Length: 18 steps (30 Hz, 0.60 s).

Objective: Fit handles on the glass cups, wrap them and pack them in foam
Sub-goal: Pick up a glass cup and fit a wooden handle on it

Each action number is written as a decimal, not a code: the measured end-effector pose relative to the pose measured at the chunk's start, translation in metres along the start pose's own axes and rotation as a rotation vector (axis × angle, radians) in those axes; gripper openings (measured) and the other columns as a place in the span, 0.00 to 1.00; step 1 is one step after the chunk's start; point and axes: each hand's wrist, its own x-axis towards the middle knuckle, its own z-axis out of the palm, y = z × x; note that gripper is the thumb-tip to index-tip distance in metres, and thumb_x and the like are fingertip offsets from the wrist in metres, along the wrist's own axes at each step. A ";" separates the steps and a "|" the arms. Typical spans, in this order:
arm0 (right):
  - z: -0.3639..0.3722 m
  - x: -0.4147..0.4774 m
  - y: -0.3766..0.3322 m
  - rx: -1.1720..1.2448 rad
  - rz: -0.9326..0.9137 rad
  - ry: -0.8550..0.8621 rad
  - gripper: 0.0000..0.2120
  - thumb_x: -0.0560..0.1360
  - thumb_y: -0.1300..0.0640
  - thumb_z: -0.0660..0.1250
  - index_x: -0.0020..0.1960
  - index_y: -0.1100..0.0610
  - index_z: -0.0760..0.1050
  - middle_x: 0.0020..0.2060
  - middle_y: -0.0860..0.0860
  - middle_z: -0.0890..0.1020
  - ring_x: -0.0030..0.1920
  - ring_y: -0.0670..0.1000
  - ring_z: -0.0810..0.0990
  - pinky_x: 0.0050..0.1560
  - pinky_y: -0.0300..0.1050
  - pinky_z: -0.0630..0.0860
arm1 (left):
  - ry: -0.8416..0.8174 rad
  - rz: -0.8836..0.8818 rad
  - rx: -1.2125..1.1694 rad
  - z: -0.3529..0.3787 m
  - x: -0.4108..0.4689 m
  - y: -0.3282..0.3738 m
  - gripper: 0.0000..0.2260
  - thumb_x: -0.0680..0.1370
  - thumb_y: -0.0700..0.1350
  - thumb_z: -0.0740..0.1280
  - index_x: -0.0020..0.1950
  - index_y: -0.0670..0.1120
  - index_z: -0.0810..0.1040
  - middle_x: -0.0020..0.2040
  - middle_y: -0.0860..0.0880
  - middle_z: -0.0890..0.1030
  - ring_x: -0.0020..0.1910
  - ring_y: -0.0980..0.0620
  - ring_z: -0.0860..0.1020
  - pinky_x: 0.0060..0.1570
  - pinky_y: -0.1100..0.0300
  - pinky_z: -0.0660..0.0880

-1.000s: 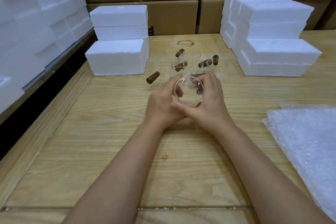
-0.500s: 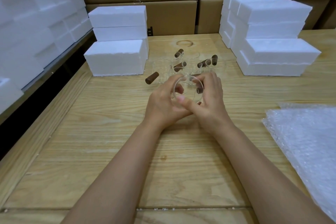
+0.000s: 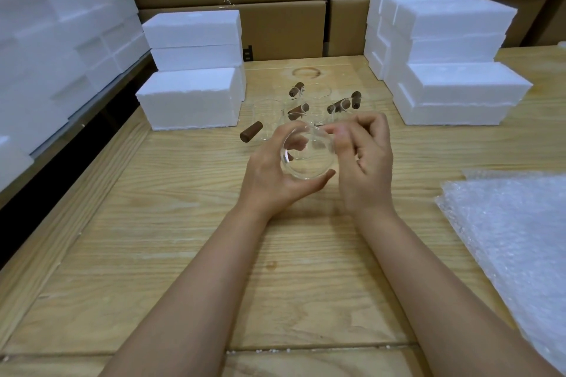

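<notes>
- Glass cup (image 3: 306,156) front and centre in the head view: it's up off the wooden table (image 3: 183,254), tipped so its open mouth faces the camera.
- Left hand (image 3: 269,174) has it. The fingers curl round the far side, and the thumb lies along the near lower edge.
- Right hand (image 3: 366,162) sits just beside the cup's right rim with its fingers curled and the fingertips up by the top edge (they're blurred, so I can't tell whether they pinch anything or even touch the glass).
- A small brown patch shows through the cup wall near the left fingers; what it is, I can't tell.
- Behind the hands stands a cluster of clear cups (image 3: 318,104) with brown handles (image 3: 251,131) poking out at various angles.
- White foam blocks (image 3: 190,98) are stacked at back left, and a second foam stack (image 3: 453,92) is at back right.
- Bubble wrap (image 3: 514,239) lies flat on the table at the right edge, well apart from the cup.
- Cardboard boxes (image 3: 275,27) line the back.
</notes>
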 end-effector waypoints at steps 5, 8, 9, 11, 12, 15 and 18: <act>-0.002 0.006 0.007 0.027 0.340 0.096 0.18 0.80 0.45 0.55 0.40 0.54 0.74 0.33 0.54 0.79 0.34 0.50 0.75 0.40 0.54 0.76 | 0.009 0.068 0.016 0.000 0.000 0.000 0.31 0.63 0.56 0.76 0.62 0.45 0.74 0.49 0.57 0.79 0.48 0.58 0.80 0.45 0.59 0.78; -0.001 0.006 0.014 0.062 0.437 0.048 0.21 0.81 0.47 0.55 0.33 0.52 0.72 0.28 0.47 0.80 0.28 0.42 0.72 0.34 0.44 0.70 | -0.014 0.075 0.013 0.000 0.000 0.001 0.31 0.64 0.56 0.76 0.63 0.49 0.72 0.51 0.62 0.78 0.50 0.58 0.79 0.45 0.65 0.75; -0.001 0.007 0.015 0.084 0.438 0.061 0.20 0.82 0.49 0.55 0.32 0.51 0.71 0.26 0.45 0.79 0.26 0.42 0.71 0.32 0.41 0.68 | -0.021 0.069 0.000 0.000 0.000 0.001 0.31 0.64 0.56 0.76 0.63 0.51 0.71 0.50 0.64 0.78 0.50 0.58 0.79 0.45 0.64 0.76; 0.000 0.009 0.014 0.136 0.438 0.102 0.20 0.82 0.51 0.55 0.32 0.50 0.69 0.23 0.43 0.77 0.24 0.42 0.70 0.29 0.38 0.66 | -0.046 0.029 -0.044 0.000 -0.001 0.001 0.33 0.63 0.56 0.76 0.66 0.53 0.70 0.52 0.64 0.77 0.53 0.60 0.78 0.46 0.61 0.78; 0.000 0.009 0.014 0.160 0.438 0.121 0.19 0.82 0.52 0.55 0.33 0.51 0.69 0.23 0.42 0.77 0.24 0.42 0.70 0.29 0.38 0.66 | -0.071 -0.007 -0.080 0.000 -0.002 0.002 0.35 0.63 0.56 0.77 0.67 0.55 0.68 0.54 0.63 0.76 0.56 0.60 0.78 0.47 0.61 0.78; 0.000 0.011 0.011 0.203 0.438 0.130 0.18 0.82 0.52 0.54 0.34 0.52 0.68 0.27 0.46 0.76 0.26 0.42 0.71 0.28 0.36 0.66 | -0.128 -0.151 -0.230 -0.001 -0.003 0.004 0.41 0.62 0.55 0.78 0.70 0.64 0.61 0.62 0.60 0.74 0.64 0.60 0.74 0.53 0.64 0.77; -0.004 0.013 0.011 0.205 0.400 0.137 0.17 0.82 0.51 0.54 0.36 0.52 0.67 0.31 0.49 0.77 0.28 0.41 0.71 0.30 0.37 0.67 | -0.120 -0.282 -0.394 -0.001 -0.004 0.008 0.44 0.61 0.55 0.78 0.71 0.63 0.58 0.65 0.52 0.75 0.64 0.56 0.75 0.55 0.59 0.78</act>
